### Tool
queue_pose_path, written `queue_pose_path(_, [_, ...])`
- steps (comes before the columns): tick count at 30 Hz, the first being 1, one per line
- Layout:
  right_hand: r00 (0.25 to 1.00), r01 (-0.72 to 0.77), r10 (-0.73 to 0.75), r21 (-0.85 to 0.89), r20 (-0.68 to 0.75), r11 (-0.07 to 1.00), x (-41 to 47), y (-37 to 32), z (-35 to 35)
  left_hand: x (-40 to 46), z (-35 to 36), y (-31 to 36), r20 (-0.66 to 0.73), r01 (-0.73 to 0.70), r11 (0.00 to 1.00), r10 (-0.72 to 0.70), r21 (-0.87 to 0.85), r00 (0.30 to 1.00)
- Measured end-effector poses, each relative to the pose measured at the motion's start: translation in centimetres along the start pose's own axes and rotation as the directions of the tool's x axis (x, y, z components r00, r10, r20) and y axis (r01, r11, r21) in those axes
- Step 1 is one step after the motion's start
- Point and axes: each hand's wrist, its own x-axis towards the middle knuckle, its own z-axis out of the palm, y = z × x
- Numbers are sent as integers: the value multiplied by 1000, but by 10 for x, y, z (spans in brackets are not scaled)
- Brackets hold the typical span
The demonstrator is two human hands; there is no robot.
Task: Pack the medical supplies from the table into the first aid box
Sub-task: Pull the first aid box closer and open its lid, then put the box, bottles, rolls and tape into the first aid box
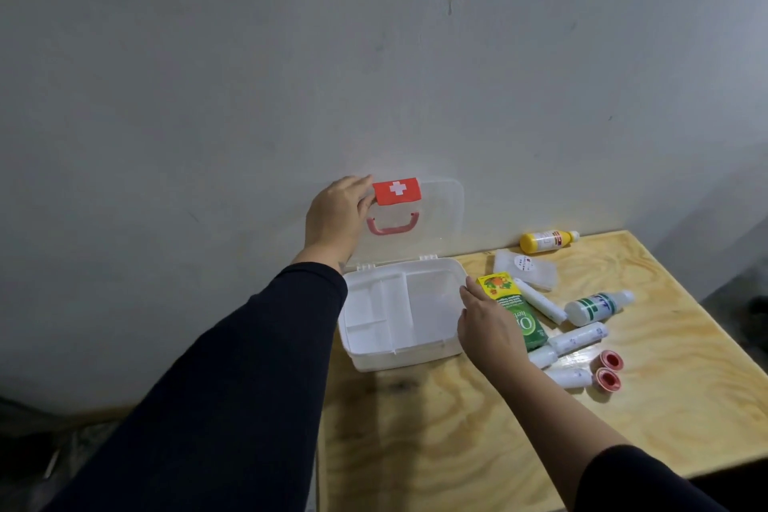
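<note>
First aid box (432,349) open, divided compartments bare.

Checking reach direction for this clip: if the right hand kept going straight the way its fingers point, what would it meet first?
The right hand points up-left along the first aid box's right rim; it would likely meet the box's right wall. Depth is unclear.

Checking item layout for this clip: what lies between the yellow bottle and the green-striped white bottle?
In the head view, a clear plastic packet lies between the yellow bottle and the green-striped white bottle, slightly left of the line.
</note>
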Motion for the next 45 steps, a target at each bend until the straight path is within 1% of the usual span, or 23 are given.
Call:
queue_pose_path(4, [1000,16,-16,-23,-7,1000,-1,-3,2,-4,1,0,26,-28,996,26,89,999])
queue_pose_path(7, [1000,21,-21,-22,-6,1000,-2,-4,1,-18,1,1,19,-57,982,54,180,998])
queue_pose_path(10, [1000,23,-23,-18,8,1000,-2,-5,1,-50,6,5,22,-36,978,32,208,999])
queue_pose_path(11, [1000,24,-24,-12,9,1000,-1,-6,2,-63,8,6,52,-23,980,13,199,999])
queue_pose_path(13, [999,33,-33,14,-6,999,-1,-6,2,-93,15,7,152,-6,984,-21,177,988])
queue_pose_path(16, [999,22,-18,86,-49,996,-5,-6,0,-130,29,7,306,13,984,-67,175,950])
queue_pose_path(18, [995,-3,14,111,-102,994,-6,-2,-3,-145,37,5,367,38,981,-108,191,924])
queue_pose_path(21, [984,-86,108,151,-144,985,-6,17,-5,-154,44,3,412,83,970,-174,230,894])
queue_pose_path(23, [971,-188,205,139,-121,972,-6,36,-5,-156,48,1,450,102,962,-210,253,868])
queue_pose_path(24, [968,-226,236,109,-87,968,-5,44,-5,-157,50,0,466,96,959,-215,266,858])
queue_pose_path(27, [965,-263,263,21,10,965,-2,62,1,-160,55,-2,466,54,945,-209,324,860])
queue_pose_path(29, [966,-258,258,4,20,966,1,68,7,-160,57,-3,458,34,931,-210,363,864])
queue_pose_path(31, [968,-253,253,-7,-5,967,5,71,12,-159,58,-4,447,16,918,-207,395,870])
queue_pose_path(33, [966,-258,258,16,-18,966,8,75,14,-158,59,-3,428,8,909,-204,416,881])
queue_pose_path(37, [960,-278,279,104,7,955,16,84,-1,-159,59,-4,400,11,905,-199,425,895])
queue_pose_path(39, [966,-251,258,150,-28,956,22,87,-19,-158,59,-4,401,19,908,-203,419,893])
queue_pose_path(41, [980,-171,185,169,-74,971,27,84,-39,-157,59,-5,407,23,906,-212,423,888])
queue_pose_path(43, [993,-32,45,126,-105,992,31,74,-57,-156,59,-4,414,25,904,-220,428,883])
queue_pose_path(45, [986,140,-136,41,-98,989,31,60,-70,-156,57,-2,419,25,904,-223,427,880])
